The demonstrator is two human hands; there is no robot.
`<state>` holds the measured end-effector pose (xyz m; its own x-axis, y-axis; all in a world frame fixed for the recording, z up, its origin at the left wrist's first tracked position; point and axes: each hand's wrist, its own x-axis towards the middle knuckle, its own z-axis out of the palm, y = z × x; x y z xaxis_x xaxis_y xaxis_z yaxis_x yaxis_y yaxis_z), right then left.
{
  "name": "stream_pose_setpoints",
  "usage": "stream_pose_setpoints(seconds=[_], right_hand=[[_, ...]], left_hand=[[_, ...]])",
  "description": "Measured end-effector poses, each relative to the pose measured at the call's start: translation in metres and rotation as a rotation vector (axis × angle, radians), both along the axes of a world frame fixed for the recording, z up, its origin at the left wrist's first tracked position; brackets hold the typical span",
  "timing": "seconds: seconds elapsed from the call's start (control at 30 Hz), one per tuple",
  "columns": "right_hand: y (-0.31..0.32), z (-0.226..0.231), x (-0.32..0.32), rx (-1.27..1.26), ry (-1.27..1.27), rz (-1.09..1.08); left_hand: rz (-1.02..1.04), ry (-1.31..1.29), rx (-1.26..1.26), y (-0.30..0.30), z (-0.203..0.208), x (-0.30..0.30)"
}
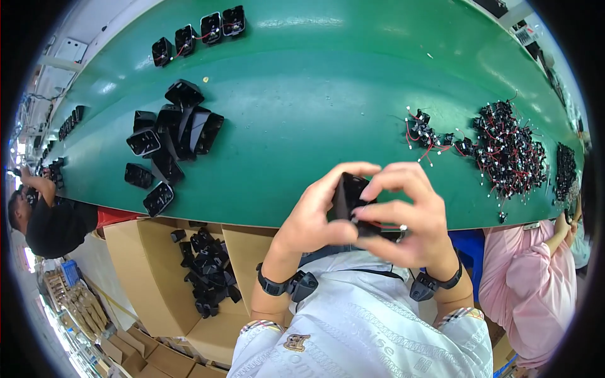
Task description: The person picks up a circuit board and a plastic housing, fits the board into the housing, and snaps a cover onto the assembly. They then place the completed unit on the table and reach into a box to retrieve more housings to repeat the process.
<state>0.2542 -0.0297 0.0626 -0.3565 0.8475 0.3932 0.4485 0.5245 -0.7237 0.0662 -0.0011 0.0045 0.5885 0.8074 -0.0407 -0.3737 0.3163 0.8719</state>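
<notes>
Just over the near edge of the table, my left hand (pixel 309 217) is closed round a black plastic housing (pixel 341 200), its opening tilted toward my right. My right hand (pixel 419 211) reaches across that opening, thumb and fingers pinched at the housing's mouth on a small red-wired part, mostly hidden by the fingers. A red lead (pixel 382 225) runs out under them to a white plug (pixel 403 228). The right fingers are slightly blurred.
More black housings (pixel 167 135) lie piled on the green table (pixel 302 113) at left; several stand in a row (pixel 210 28) at the back. Red-wired black parts (pixel 509 151) are heaped at right. A cardboard box (pixel 148 277) holds black pieces below. Co-workers sit left (pixel 53 223) and right (pixel 526 283).
</notes>
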Motion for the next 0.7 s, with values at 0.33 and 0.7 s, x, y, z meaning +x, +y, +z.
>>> stream_pose_setpoints(seconds=[0.33, 0.7], right_hand=[[0.007, -0.019, 0.006, -0.790, 0.761, -0.056], [0.000, -0.004, -0.002, -0.775, 0.695, -0.052]], left_hand=[[0.066, 0.261, 0.003, 0.002, 0.018, 0.004], [0.190, 0.240, 0.096, 0.000, 0.004, 0.002]])
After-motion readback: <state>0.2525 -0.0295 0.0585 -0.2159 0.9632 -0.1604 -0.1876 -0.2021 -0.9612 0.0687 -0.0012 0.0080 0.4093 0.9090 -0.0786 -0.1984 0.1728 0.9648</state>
